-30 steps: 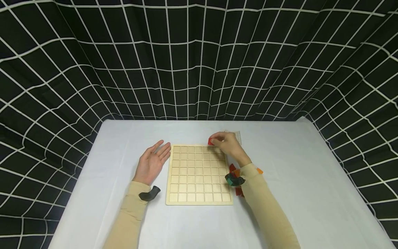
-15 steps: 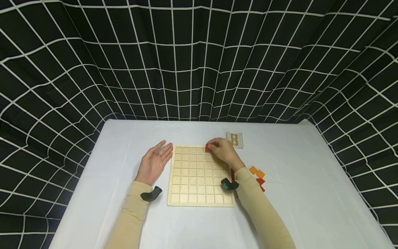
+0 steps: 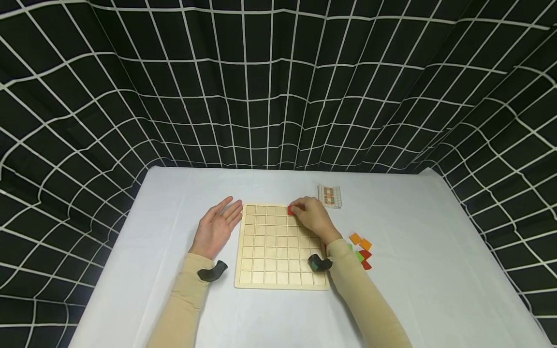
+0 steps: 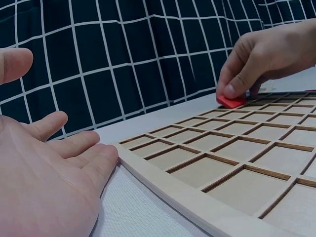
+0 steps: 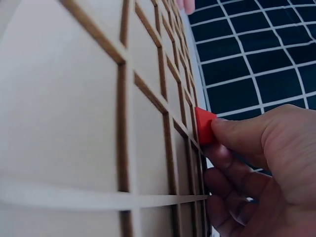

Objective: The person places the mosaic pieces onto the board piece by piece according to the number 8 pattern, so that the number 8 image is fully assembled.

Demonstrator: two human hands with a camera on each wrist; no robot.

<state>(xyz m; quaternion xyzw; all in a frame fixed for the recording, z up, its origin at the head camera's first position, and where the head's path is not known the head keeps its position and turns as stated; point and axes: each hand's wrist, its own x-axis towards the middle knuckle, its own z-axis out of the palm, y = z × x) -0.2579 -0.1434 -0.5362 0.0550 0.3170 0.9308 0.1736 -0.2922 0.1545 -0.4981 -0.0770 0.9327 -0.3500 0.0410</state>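
Note:
A pale wooden board (image 3: 271, 240) with a grid of square recesses lies on the white table. At its far edge, right of the middle, my right hand (image 3: 316, 218) pinches a small red tile (image 4: 232, 102) between thumb and fingers. In the right wrist view the red tile (image 5: 204, 126) stands tilted, its lower edge right at the outermost row of recesses. My left hand (image 3: 213, 232) rests palm up beside the board's left edge, fingers extended and holding nothing. Its fingertips come close to the board's far left corner in the left wrist view.
Right of the board lie loose orange tiles (image 3: 365, 244), green tiles (image 3: 359, 256) and red pieces (image 3: 366, 265), partly hidden by the right sleeve. A printed pattern card (image 3: 329, 196) sits beyond the board's far right corner. A black gridded curtain (image 3: 261, 87) hangs behind the table.
My right hand has brought the red tile down and slightly left onto the board's far row. The pattern card and more loose tiles have come into sight. The left hand keeps its pose.

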